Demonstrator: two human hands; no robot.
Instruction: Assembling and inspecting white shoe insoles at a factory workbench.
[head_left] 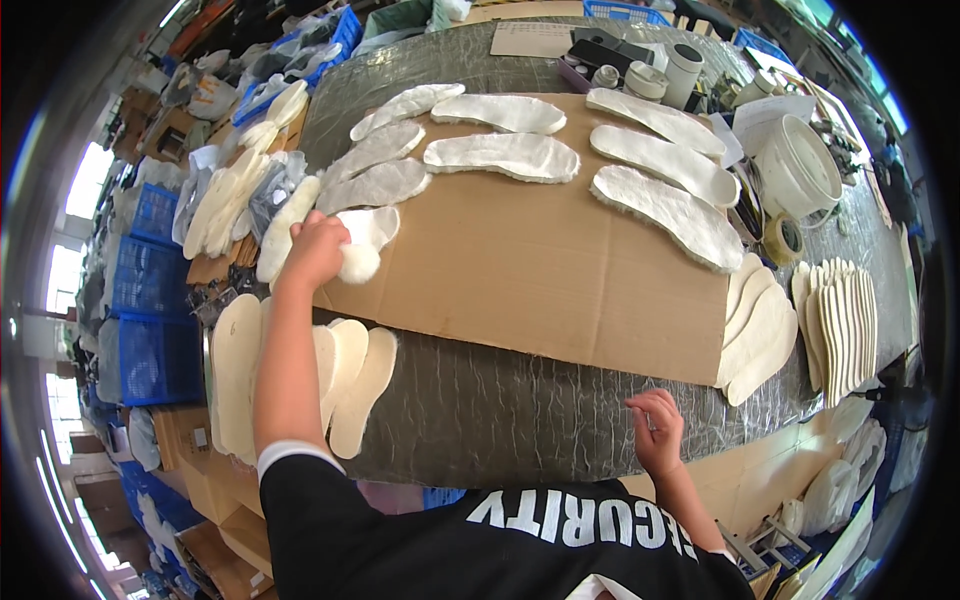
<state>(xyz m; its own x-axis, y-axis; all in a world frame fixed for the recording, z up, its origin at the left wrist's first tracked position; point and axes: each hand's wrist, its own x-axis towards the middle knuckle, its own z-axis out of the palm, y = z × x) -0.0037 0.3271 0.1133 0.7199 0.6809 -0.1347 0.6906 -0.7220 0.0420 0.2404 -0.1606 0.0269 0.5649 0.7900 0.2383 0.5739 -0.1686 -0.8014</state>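
— Where the table's left edge is, what lies there?
— Smooth cream insoles (345, 375) fanned in a stack, just under the person's left forearm.
— And the left hand (315, 250)?
— Its fingers are curled shut around a fleecy white insole (365, 240), pinching it at the left edge of the brown cardboard sheet (540, 280). That insole partly rests on the cardboard, near other fleecy insoles (375, 185) lined up above it.
— What's in the middle?
— Bare cardboard, with two more fleecy insoles (500, 155) toward the far side, and three (665, 200) angled on the right.
— The right hand (657, 430)?
— At the table's (500, 410) near edge, fingers loosely curled, holding nothing that I can see.
— Farther right?
— More smooth insoles (760, 335), some stood on edge (840, 320), and a white bucket (800, 165) beyond.
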